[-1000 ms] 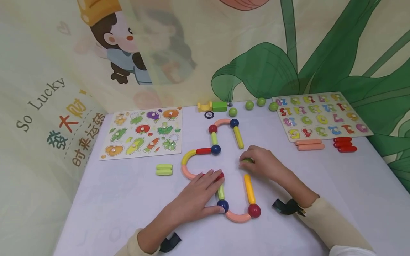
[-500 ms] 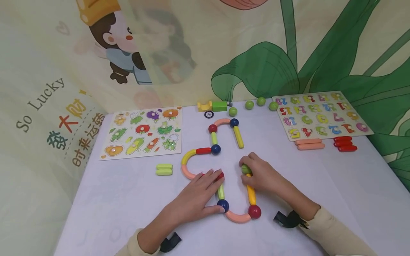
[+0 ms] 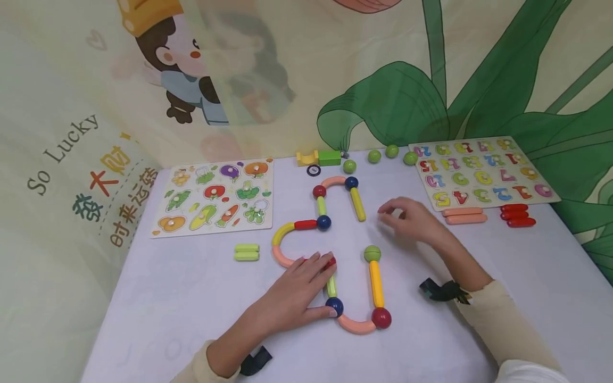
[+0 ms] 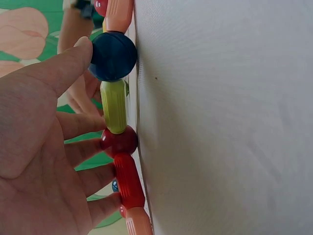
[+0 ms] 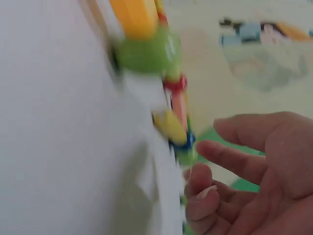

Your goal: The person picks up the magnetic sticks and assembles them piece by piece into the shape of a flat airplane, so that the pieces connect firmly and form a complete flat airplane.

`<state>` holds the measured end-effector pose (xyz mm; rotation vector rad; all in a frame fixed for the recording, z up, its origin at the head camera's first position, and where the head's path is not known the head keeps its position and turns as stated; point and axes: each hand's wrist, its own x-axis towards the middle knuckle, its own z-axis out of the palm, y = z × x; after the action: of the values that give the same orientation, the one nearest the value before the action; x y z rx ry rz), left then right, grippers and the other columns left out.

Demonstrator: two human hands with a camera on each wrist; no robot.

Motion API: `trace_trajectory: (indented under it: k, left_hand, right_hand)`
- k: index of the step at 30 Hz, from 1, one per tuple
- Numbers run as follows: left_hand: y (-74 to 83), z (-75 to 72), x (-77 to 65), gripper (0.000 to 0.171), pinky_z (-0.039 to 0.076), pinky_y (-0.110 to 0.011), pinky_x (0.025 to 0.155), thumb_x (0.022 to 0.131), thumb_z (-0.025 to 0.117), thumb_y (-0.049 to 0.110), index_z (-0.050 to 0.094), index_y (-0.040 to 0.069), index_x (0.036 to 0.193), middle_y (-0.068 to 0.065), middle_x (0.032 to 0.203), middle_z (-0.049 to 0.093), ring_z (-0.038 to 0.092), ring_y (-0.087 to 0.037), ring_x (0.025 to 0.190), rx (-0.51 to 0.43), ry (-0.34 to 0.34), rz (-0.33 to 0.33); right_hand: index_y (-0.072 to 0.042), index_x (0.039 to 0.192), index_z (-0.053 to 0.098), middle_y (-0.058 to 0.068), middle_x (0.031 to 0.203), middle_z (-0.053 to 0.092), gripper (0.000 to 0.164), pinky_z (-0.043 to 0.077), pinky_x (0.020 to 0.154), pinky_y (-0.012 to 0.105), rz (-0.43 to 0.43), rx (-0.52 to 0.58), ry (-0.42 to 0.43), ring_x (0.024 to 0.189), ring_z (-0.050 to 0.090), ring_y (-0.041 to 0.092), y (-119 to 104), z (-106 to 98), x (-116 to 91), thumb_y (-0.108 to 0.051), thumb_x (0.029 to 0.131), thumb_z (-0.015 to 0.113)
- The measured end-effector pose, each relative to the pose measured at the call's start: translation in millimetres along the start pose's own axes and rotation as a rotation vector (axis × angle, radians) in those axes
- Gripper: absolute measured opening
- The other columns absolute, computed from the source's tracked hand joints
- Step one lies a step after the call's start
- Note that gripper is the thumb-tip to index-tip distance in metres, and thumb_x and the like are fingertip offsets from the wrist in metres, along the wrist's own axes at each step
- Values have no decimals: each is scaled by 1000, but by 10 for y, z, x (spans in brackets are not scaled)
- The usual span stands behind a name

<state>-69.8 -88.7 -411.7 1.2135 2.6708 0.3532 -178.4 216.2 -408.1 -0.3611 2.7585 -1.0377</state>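
Currently I watch the left hand (image 3: 294,298) lie spread, thumb touching the glossy navy-blue ball (image 4: 115,56), fingers against the shiny red ball (image 4: 120,142), gripping neither. Nearer the white-covered table's (image 3: 167,308) right edge, the right hand (image 3: 413,221) hovers, thumb and forefinger narrowly apart, holding nothing. The grooved green ball (image 3: 372,254) touches the straight amber rod's (image 3: 377,284) far end, well inside the table's edges; the straight yellow rod (image 3: 357,205) lies near the right fingertips.

Beige sleeves (image 3: 510,327) are worn with black, loose-ended wrist straps (image 3: 433,290).
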Motion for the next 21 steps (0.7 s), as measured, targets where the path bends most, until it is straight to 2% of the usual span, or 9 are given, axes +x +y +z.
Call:
trace_trajectory:
  k: [3,5,7,9,11,13,16,18,21]
  left_hand:
    - [-1,1,0,81,17,-44,105,81,41,66,28,16,143,-1,150,14,11,-21,135,3,-1,-2]
    - [-2,0,-1,81,17,-44,105,81,42,66,28,16,143,-1,150,14,11,-21,135,1,-2,-2]
    - [-2,-2,-1,81,17,-43,105,81,42,66,28,16,143,0,150,14,11,-21,135,-2,-2,-1]
    - [-1,-3,0,81,17,-43,105,81,42,66,29,16,143,0,150,14,12,-21,135,-6,-1,2]
    - [2,-5,3,81,18,-44,105,81,42,66,29,16,142,0,150,14,12,-21,135,-8,2,6]
    - [5,-6,5,80,18,-44,105,81,42,66,28,16,143,-1,149,14,12,-21,135,-13,4,8]
    - [8,-10,4,80,17,-44,105,81,42,65,28,16,143,-1,150,14,12,-21,135,-13,5,10]
    - [8,-12,1,80,17,-44,105,81,42,65,28,16,143,-1,150,14,12,-21,135,-12,3,9]
    - [-1,-13,-10,80,17,-44,106,81,41,66,28,16,143,-1,150,14,12,-21,135,-8,5,7]
  right_hand:
    - [-5,111,60,14,111,52,28,45,65,38,29,-56,153,80,50,26,210,-264,295,-21,88,57]
    - [-1,117,55,21,118,45,33,44,69,44,44,-86,238,84,50,31,347,-406,488,-17,88,55]
    - [0,124,49,26,126,37,40,42,78,50,88,-104,266,95,47,37,462,-510,651,-16,87,53]
    - [2,128,44,29,131,29,45,36,87,53,108,-120,247,107,41,42,559,-574,785,-14,87,52]
    - [3,128,44,30,132,28,45,31,93,54,103,-152,222,113,36,44,636,-596,889,-12,86,51]
    - [4,124,48,30,130,33,40,28,95,54,94,-177,196,117,34,44,670,-588,942,-10,86,50]
    - [3,113,58,26,116,47,30,33,90,52,51,-202,152,108,41,40,614,-535,927,-5,86,49]
    - [1,109,61,22,109,53,25,37,85,50,53,-189,65,102,45,35,518,-511,846,-6,86,51]
    - [-3,109,61,15,103,57,26,43,76,43,54,-166,-108,90,50,28,337,-452,658,-11,84,59]
